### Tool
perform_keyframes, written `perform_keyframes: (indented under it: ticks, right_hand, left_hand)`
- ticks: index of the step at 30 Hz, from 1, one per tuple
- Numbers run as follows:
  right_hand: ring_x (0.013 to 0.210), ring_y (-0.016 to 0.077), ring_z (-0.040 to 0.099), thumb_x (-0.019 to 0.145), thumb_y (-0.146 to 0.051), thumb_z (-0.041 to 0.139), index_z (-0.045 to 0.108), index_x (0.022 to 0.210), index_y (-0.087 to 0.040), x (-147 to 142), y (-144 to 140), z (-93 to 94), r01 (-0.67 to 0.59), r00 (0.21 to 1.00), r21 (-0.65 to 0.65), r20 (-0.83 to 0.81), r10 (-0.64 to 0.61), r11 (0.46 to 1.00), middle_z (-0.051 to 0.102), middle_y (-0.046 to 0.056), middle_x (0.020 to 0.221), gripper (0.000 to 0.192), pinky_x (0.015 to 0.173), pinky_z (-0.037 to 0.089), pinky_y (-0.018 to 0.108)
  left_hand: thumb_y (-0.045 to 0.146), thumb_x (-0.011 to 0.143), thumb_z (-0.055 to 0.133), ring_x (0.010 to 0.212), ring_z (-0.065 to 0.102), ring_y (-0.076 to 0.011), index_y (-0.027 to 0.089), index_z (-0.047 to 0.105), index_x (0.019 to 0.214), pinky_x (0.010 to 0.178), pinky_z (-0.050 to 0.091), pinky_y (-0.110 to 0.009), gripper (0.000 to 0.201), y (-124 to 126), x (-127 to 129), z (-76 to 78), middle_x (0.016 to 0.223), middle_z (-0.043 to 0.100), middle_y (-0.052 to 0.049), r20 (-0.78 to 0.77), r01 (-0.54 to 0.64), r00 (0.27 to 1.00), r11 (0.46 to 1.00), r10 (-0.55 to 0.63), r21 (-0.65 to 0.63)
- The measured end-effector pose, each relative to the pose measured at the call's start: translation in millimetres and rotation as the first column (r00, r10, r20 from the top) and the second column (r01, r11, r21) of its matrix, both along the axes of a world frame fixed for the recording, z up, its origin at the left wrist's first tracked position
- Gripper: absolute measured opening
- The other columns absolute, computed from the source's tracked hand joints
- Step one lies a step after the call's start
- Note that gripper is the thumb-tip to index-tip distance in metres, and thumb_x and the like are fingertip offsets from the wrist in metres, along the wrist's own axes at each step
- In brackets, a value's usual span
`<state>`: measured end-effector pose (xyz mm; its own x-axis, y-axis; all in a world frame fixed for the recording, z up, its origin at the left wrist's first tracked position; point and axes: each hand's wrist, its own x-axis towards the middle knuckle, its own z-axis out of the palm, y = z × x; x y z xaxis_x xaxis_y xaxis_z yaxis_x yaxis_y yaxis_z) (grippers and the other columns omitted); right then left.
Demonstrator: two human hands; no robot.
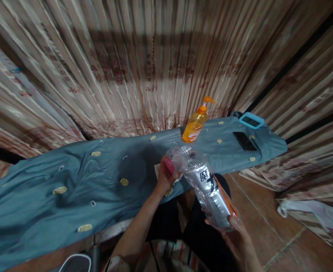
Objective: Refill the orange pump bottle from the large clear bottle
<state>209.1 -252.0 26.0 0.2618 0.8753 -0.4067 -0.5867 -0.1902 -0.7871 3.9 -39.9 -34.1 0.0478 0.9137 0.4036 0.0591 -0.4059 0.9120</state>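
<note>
**Clear bottle held in both hands over the cloth-covered desk**

Head view: the clear plastic bottle [208, 189] is tilted, its neck toward the desk and its base toward the person, held in the air just in front of the desk's near edge. The right hand [237, 230] cups the base from below, fingers wrapped around it. The left hand [166, 173] is at the top end, fingers closed on the bottle's cap [177, 154] — a pink patch shows at the thumb. The bottle's label carries a black printed character and an orange strip along one side.

The desk [70, 189] is draped in a blue-grey cloth with small yellow oval motifs. On it, beyond the bottle, stands an orange pump bottle [196, 122]. Further right lie a black phone [245, 141] and — near the far corner — a teal-framed device [251, 120]. Striped curtains [143, 64] hang behind the desk. A white bag [305, 207] lies on the tiled floor at right.
</note>
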Motion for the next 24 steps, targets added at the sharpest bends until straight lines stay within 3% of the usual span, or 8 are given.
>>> perform_keyframes:
  ticks: [6, 12, 16, 20, 24]
  right_hand:
    - [0.093, 0.025, 0.076, 0.076, -0.053, 0.086, 0.079, 0.118, -0.037, -8.6, -2.4, 26.1, 0.065, 0.993, -0.018, 0.098, -0.063, 0.998, 0.079, 0.004, 0.114, 0.046, 0.087, 0.064, 0.042]
    - [0.096, 0.0282, 0.075, 0.07, -0.058, 0.088, 0.078, 0.121, -0.032, -10.8, -2.2, 37.5, 0.076, 0.982, -0.038, 0.174, -0.069, 0.996, 0.077, 0.009, 0.121, 0.058, 0.086, 0.064, 0.044]
    - [0.109, 0.0349, 0.074, 0.069, -0.06, 0.087, 0.074, 0.126, -0.03, -7.6, -2.7, 38.7, 0.077, 0.974, -0.034, 0.218, -0.068, 0.996, 0.074, 0.012, 0.131, 0.066, 0.093, 0.062, 0.053]
    - [0.127, 0.0387, 0.066, 0.072, -0.058, 0.085, 0.062, 0.142, -0.032, -1.6, -3.6, 41.1, 0.075, 0.959, -0.022, 0.275, -0.066, 0.997, 0.068, 0.013, 0.142, 0.078, 0.1, 0.058, 0.057]
    - [0.139, 0.0404, 0.057, 0.067, -0.058, 0.089, 0.055, 0.149, -0.031, 5.6, -5.2, 45.5, 0.06, 0.938, 0.008, 0.342, -0.059, 0.998, 0.064, 0.012, 0.148, 0.093, 0.116, 0.047, 0.059]
  left_hand:
    - [0.033, 0.069, 0.093, 0.133, 0.062, -0.035, 0.022, 0.054, 0.137, 0.118, 0.051, -0.054, 0.08, -1.0, -0.4, -0.6, 0.142, 0.063, -0.014, -0.061, -0.031, 0.998, 0.999, 0.029, -0.028]
    - [0.022, 0.066, 0.09, 0.127, 0.065, -0.0337, 0.022, 0.053, 0.134, 0.114, 0.054, -0.054, 0.077, -1.5, 2.4, -3.0, 0.134, 0.066, -0.012, -0.078, -0.064, 0.995, 0.998, 0.061, -0.03]
    - [0.019, 0.066, 0.089, 0.128, 0.065, -0.0346, 0.021, 0.053, 0.134, 0.114, 0.053, -0.053, 0.078, -1.6, 3.6, -1.2, 0.135, 0.066, -0.011, -0.07, -0.059, 0.996, 0.998, 0.058, -0.006]
    - [0.021, 0.067, 0.089, 0.124, 0.067, -0.0329, 0.021, 0.056, 0.131, 0.112, 0.055, -0.054, 0.072, -2.8, 3.1, 4.9, 0.131, 0.068, -0.011, -0.072, -0.063, 0.996, 0.998, 0.062, -0.017]
    - [0.024, 0.065, 0.092, 0.123, 0.067, -0.0322, 0.021, 0.057, 0.129, 0.111, 0.055, -0.053, 0.073, -3.4, 3.0, 8.2, 0.129, 0.068, -0.011, -0.065, -0.066, 0.996, 0.997, 0.063, -0.047]
